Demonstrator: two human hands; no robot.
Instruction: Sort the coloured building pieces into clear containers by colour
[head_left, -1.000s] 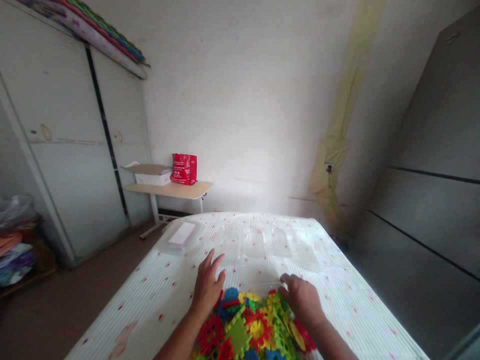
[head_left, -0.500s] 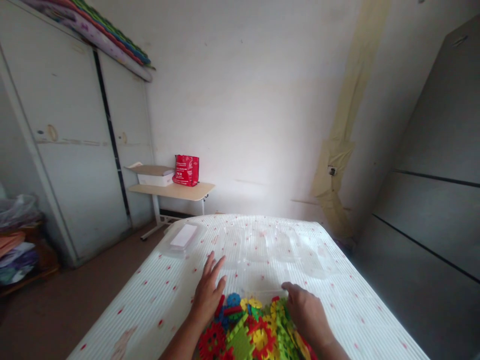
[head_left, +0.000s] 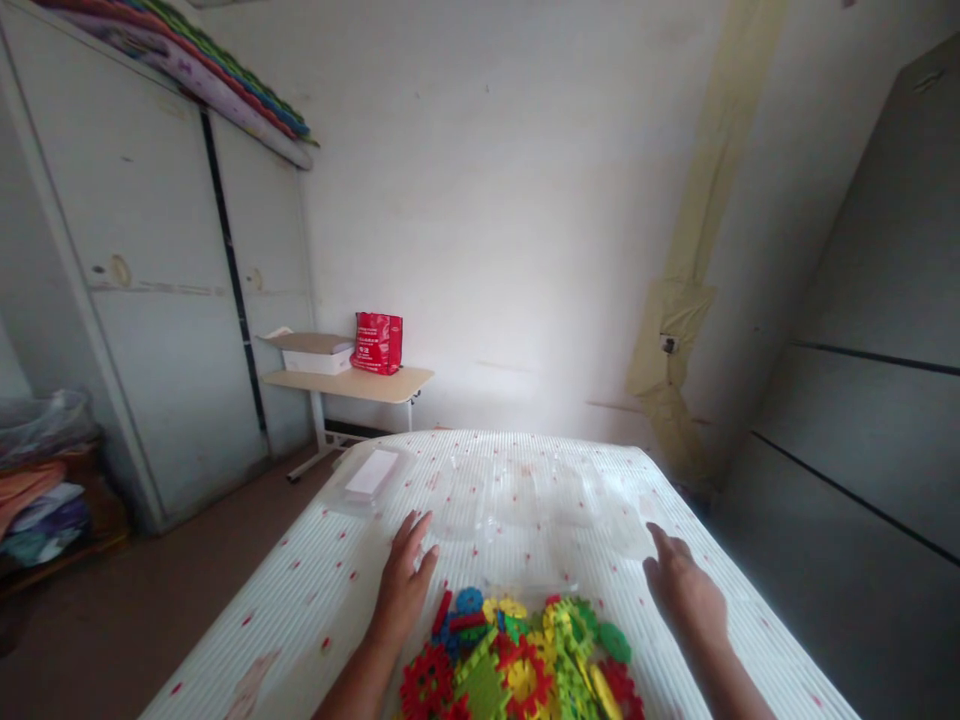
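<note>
Colourful plastic gear-shaped building pieces [head_left: 517, 665] in red, yellow, green and blue are heaped at the near side of the table, in what looks like a clear container whose far rim shows faintly. My left hand [head_left: 405, 580] hovers just left of the heap, fingers apart and holding nothing. Out to the right of the heap is my right hand [head_left: 688, 592], its index finger stretched forward and thumb apart, with nothing visible in it. Beyond the hands stand several see-through plastic containers [head_left: 517, 495], their outlines faint against the cloth.
The table's white striped cloth [head_left: 300, 610] has red spots. A clear box with a pale card [head_left: 373, 472] sits at its far left. Behind stands a small side table [head_left: 390, 388] bearing a red bag [head_left: 378, 343] and a white box [head_left: 319, 360]. Grey cabinets flank the room.
My right hand has moved away from the heap to the right, uncovering green, yellow and red pieces there. My left hand has shifted slightly left.
</note>
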